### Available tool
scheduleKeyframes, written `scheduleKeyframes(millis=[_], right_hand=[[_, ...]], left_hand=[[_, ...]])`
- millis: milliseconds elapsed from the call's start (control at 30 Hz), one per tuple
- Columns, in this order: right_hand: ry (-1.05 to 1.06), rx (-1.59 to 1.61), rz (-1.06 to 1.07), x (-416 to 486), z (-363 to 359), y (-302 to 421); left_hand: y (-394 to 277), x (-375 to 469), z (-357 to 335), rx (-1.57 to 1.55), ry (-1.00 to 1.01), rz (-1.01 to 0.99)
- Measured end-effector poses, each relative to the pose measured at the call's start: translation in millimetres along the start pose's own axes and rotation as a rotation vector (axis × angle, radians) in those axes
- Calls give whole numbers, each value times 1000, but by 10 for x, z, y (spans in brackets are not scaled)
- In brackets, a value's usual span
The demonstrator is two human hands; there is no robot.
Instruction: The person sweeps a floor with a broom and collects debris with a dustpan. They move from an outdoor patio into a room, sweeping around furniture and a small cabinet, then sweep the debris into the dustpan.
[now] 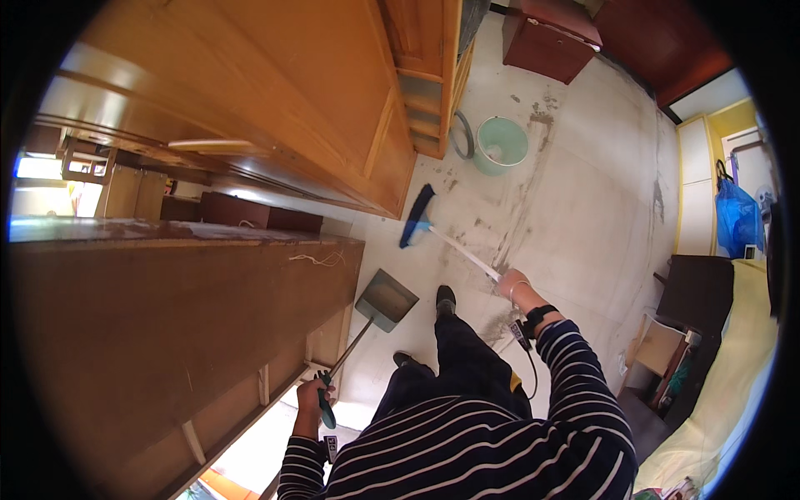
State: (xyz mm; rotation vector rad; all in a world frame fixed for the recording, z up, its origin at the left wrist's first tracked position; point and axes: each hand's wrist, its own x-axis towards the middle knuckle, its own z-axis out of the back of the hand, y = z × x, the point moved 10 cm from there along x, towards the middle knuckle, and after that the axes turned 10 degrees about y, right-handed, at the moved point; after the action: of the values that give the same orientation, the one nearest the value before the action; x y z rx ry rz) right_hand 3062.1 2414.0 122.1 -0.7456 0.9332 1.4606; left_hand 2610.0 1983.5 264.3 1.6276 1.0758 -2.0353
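Observation:
My right hand (514, 284) grips the white handle of a broom (462, 249). The broom's dark blue bristle head (417, 215) is at the floor, close to the corner of the wooden furniture. In my left hand (310, 397) is the green grip of a long-handled dustpan (386, 299). The dustpan's grey pan lies apart from the broom head, nearer my feet, beside the brown panel. Grey smudges and dirt marks (500, 244) streak the pale floor to the right of the broom.
A light green bucket (502, 142) stands beyond the broom, with a grey ring (462, 134) beside it. An orange-brown wooden cabinet (300, 81) and a large brown panel (200, 325) border the left. A dark red cabinet (550, 47) stands at the back. A blue plastic bag (737, 215) hangs right.

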Motion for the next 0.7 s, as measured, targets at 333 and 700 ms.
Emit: scheduleKeyframes(millis=[333,700], right_hand=[[-56,83,-38,-1014,275,-596],[-50,-161,139,938,753,130]], left_hand=[[-197,253,5,53,22,-5],[-331,196,-49,57,-11,-3]])
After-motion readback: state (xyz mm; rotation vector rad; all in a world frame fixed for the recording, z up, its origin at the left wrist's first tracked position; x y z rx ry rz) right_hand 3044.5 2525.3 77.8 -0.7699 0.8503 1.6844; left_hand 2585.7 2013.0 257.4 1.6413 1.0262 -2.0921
